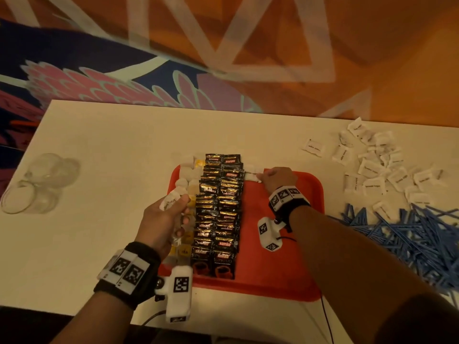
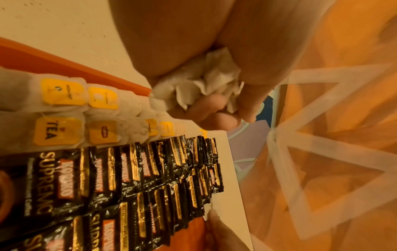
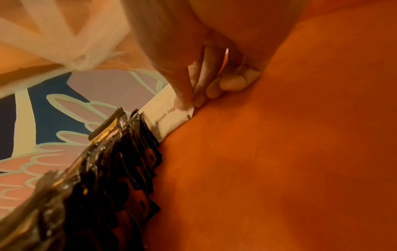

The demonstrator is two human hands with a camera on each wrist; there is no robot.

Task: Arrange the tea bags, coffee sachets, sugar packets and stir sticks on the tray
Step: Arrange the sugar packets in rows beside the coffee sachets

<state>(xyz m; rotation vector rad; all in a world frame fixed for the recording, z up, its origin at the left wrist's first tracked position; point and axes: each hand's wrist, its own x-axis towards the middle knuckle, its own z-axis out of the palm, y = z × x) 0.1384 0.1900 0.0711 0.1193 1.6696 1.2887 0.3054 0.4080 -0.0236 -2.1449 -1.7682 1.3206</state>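
A red tray (image 1: pixel 285 244) lies on the white table (image 1: pixel 99 219). Two overlapping rows of black coffee sachets (image 1: pixel 218 214) run down its middle, and tea bags (image 1: pixel 185 177) with yellow tags (image 2: pixel 62 92) line its left side. My right hand (image 1: pixel 275 178) pinches a white brown sugar packet (image 3: pixel 167 117) at the tray's far end, just right of the coffee sachets. My left hand (image 1: pixel 169 217) hovers over the tea bags and grips a bunch of sugar packets (image 2: pixel 206 84). Loose sugar packets (image 1: pixel 372 165) and blue stir sticks (image 1: pixel 409 234) lie on the table to the right.
Clear glass cups (image 1: pixel 37 187) lie near the table's left edge. A patterned carpet (image 1: pixel 124 78) lies beyond the table's far edge. The right half of the tray shows bare red surface (image 3: pixel 290 152). A thin cable (image 1: pixel 326 316) runs off the front edge.
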